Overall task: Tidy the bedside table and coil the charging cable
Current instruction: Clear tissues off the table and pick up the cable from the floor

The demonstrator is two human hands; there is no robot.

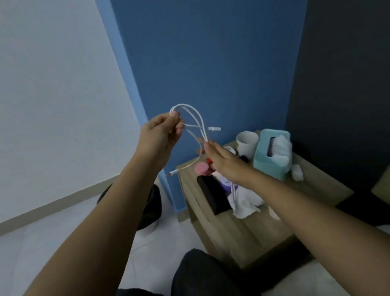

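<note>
The charging cable (199,118) is thin, white and smooth, and it is held up in the air above the far left corner of the desk (254,231), in front of the blue wall (197,44). Several of its strands are gathered into loose, uneven loops that arch up from the left hand (163,132) and curve down to the right. The left hand grips the bunched top of the loops, its fingers curled round them. The right hand (224,161), lower and further right, pinches the strands where they meet at its fingertips, the other fingers fairly straight. One short white plug end (214,129) sticks out to the right between the hands. Another strand sags down and left to a second plug end (173,173) with a reddish tip, hanging by the desk's left edge. A further length drops below the right hand toward the clutter on the desk.

On the wooden desk stand a white mug (247,140) and a teal tissue box (271,153) at the far side, a crumpled tissue (297,172) just beside the box, a pink round thing (202,167), a black block (213,194) and a heap of white paper (245,202).
</note>
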